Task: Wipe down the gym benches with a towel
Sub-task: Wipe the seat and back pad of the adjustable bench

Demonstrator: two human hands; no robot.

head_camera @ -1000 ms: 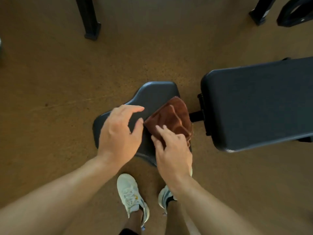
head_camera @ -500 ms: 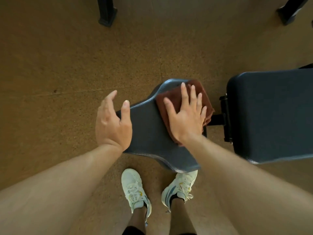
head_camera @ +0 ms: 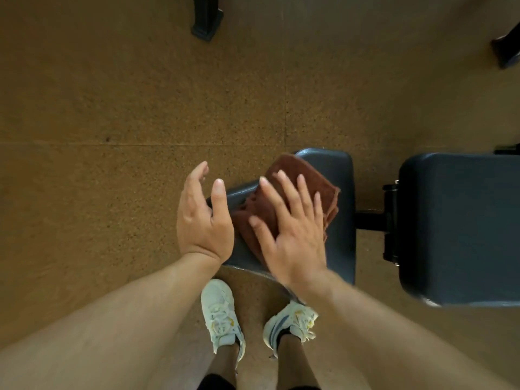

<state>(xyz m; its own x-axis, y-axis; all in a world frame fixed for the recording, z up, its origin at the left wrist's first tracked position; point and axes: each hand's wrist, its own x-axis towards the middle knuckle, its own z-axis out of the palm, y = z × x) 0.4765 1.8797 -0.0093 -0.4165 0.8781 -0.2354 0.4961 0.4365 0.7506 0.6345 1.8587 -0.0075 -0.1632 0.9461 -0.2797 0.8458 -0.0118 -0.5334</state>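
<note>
A: Pressing flat on the brown towel (head_camera: 284, 192) is the right hand (head_camera: 292, 235), its fingers straight and spread, so its grip is apart and nothing is pinched.

B: Where does the towel lie?

A: Folded, on the small dark seat pad (head_camera: 337, 192) of the gym bench, the worktop here. It covers the pad's left part and reaches its far edge; the hand hides the near part of the cloth.

B: And the left hand (head_camera: 204, 220)?

A: It is at the pad's left edge, palm turned inward, fingers loosely bent, thumb up. Its grip is apart as well and holds nothing. Whether it touches the pad I cannot tell, since the hand hides that edge. It is just beside the towel, not on it.

B: What else is around?

A: A larger dark back pad (head_camera: 461, 229) is to the right, apart from the seat pad, with a black metal bar (head_camera: 368, 219) and bracket between the two. Below the hands are two pale sneakers (head_camera: 222, 313) on the brown speckled floor (head_camera: 112, 108), near the pad's near edge. A black post foot (head_camera: 206, 21) stands on the floor far ahead, well apart from the bench, and another dark piece shows at the upper right corner, too cropped to identify.
</note>
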